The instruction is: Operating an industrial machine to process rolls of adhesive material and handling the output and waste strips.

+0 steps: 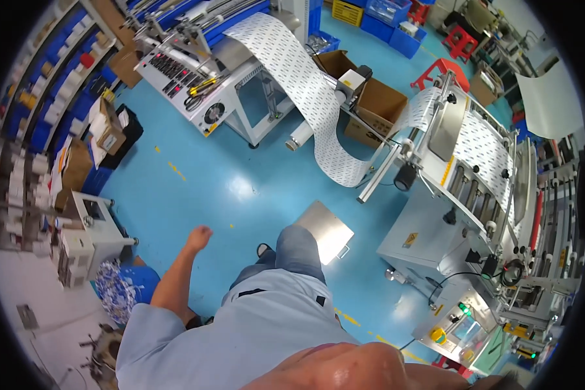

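- Head view: the left hand (201, 237) hangs over the blue floor (240, 188) with its fingers seemingly curled in; too small to tell whether it holds anything.
- The right hand is out of sight, so its state cannot be told.
- Nearest the left hand, to its left, are a white stand (101, 244) and a blue bin (143, 279) heaped with scraps (114, 292).
- A metal plate (328, 227) lies in the way, partly hidden by the bent leg (298, 250).
- A printed web (309, 91) sags between the left machine (188, 109) and the right machine (400, 227), crossing the gap ahead.
- Behind the web are open cartons (380, 104); farther off, red stools (460, 42) and blue crates (406, 44).
- Loaded shelves (49, 62) line the left.
- Writing: small repeated marks on the web, too fine to read; dark print on a carton; a yellow sticker (410, 240) on the right machine.
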{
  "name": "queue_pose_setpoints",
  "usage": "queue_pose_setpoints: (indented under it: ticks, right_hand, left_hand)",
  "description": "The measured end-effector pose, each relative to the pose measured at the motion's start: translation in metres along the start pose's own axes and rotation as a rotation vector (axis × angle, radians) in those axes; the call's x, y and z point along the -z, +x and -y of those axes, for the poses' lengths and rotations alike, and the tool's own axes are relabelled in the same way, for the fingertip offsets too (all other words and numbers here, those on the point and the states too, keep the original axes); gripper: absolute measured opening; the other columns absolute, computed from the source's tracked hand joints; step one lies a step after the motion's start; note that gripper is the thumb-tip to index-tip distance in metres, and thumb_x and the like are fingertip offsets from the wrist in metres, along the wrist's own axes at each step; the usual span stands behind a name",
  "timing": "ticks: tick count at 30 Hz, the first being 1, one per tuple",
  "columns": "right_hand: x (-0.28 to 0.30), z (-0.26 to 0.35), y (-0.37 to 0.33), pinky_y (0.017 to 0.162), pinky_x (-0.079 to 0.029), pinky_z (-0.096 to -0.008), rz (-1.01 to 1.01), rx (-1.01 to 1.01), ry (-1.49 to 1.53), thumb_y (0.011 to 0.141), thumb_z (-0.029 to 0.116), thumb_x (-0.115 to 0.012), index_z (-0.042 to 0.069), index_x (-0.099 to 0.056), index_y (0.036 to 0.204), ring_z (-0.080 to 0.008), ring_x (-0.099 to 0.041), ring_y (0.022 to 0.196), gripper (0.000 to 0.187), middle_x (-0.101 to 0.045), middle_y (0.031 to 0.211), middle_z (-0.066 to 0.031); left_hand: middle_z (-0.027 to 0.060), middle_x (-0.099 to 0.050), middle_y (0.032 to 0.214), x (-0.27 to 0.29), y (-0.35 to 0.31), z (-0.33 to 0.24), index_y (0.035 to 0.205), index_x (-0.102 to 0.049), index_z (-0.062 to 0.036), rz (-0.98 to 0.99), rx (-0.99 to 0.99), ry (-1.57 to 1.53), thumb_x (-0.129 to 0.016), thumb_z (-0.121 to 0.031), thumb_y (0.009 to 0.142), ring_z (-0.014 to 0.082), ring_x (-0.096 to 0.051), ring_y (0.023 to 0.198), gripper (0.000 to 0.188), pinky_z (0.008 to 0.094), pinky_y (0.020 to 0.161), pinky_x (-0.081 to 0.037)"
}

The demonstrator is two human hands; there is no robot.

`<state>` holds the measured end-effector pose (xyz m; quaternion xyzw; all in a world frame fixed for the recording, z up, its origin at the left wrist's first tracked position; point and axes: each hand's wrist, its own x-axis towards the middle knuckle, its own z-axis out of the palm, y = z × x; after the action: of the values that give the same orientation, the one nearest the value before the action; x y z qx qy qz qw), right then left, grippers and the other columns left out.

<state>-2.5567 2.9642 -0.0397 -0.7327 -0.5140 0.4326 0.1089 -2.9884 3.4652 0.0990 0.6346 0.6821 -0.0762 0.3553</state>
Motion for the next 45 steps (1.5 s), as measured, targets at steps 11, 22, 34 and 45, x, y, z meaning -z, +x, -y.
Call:
queue_pose_setpoints:
  ticks: [11, 22, 34, 45]
  right_hand:
    - [-0.005, 0.136, 0.218, 0.082, -0.046, -0.0384, 0.117, -0.583, 0.697, 0.077, 0.025, -0.054, 0.002, -0.061, 0.106, -0.0341, -0.059, 0.094, 0.037, -0.062, 0.103, -0.0197]
    - [0.108, 0.243, 0.322, 0.045, -0.035, -0.0227, -0.174, -1.188, 1.358, 0.086, 0.015, -0.05, 0.003, -0.056, 0.102, -0.008, -0.042, 0.052, 0.021, -0.049, 0.068, 0.0008]
    - [0.131, 0.278, 0.355, 0.068, -0.047, -0.0316, -0.095, -1.072, 1.228, 0.086, 0.017, -0.049, -0.002, -0.053, 0.109, -0.0189, -0.057, 0.076, 0.03, -0.059, 0.091, -0.0091]
    - [0.099, 0.286, 0.365, 0.042, -0.035, -0.0256, -0.273, -1.205, 1.291, 0.084, 0.018, -0.054, 0.003, -0.055, 0.105, -0.0126, -0.051, 0.062, 0.026, -0.06, 0.082, -0.0051]
  left_hand:
    - [0.0042, -0.061, 0.084, 0.154, 0.246, -0.248, 0.103, -0.057, 0.0012, 0.005, -0.235, -0.615, -0.056, -0.022, 0.087, 0.0116, -0.056, 0.073, 0.028, 0.0248, 0.068, -0.046]
    - [0.0047, -0.059, 0.093, 0.188, 0.41, -0.374, 0.112, -0.051, -0.0017, -0.028, -0.08, -0.759, -0.055, -0.031, 0.089, 0.0112, -0.055, 0.077, 0.038, 0.0243, 0.071, -0.046]
    - [0.0069, -0.063, 0.078, 0.181, 0.475, -0.388, 0.085, -0.06, 0.0038, -0.185, -0.102, -0.64, -0.055, -0.027, 0.088, 0.0114, -0.057, 0.066, 0.032, 0.0246, 0.061, -0.046]
    - [0.0056, -0.062, 0.067, 0.157, 0.466, -0.362, 0.079, -0.063, -0.002, 0.077, -0.247, -0.245, -0.059, -0.033, 0.083, 0.0105, -0.056, 0.063, 0.032, 0.0253, 0.058, -0.045]
